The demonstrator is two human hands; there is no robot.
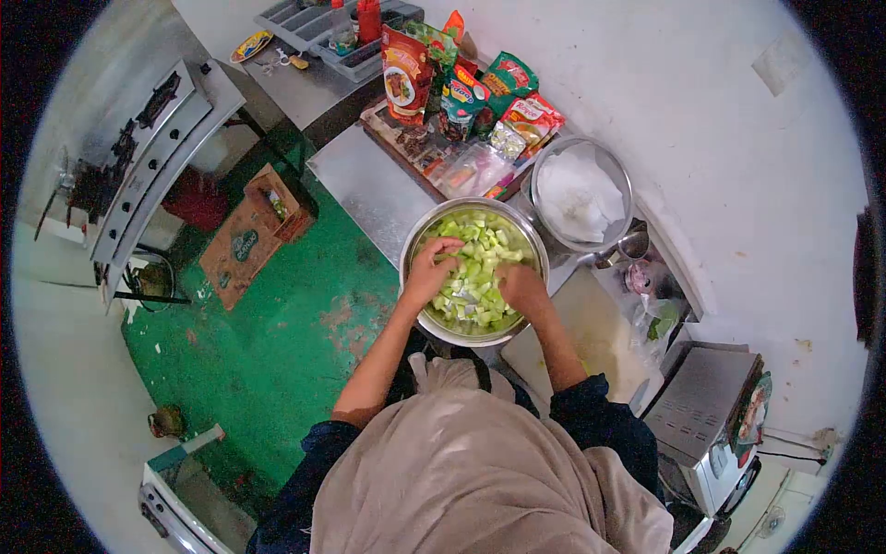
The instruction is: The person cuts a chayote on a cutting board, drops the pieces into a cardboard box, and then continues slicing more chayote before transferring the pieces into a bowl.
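Observation:
A round metal bowl (416, 314) holds many pale green chopped vegetable pieces (475, 251), whose exact kind I cannot make out. My left hand (430, 274) reaches over the bowl's left side, its fingers apart and touching the pieces. On the right side of the bowl, my right hand (523, 288) is closed, fingers curled down into the pieces. Its fingertips are hidden, and so is whatever they may grip. Partly beneath the bowl's right edge lies a pale cutting board (600, 332).
Behind the bowl, a tray (383, 129) bears several seasoning packets (463, 97). A clear container (581, 194) with something white inside stands at the right, near small metal cups (633, 245). A microwave-like appliance (706, 406) is at right; a stove (152, 166) and cardboard box (249, 240) are left.

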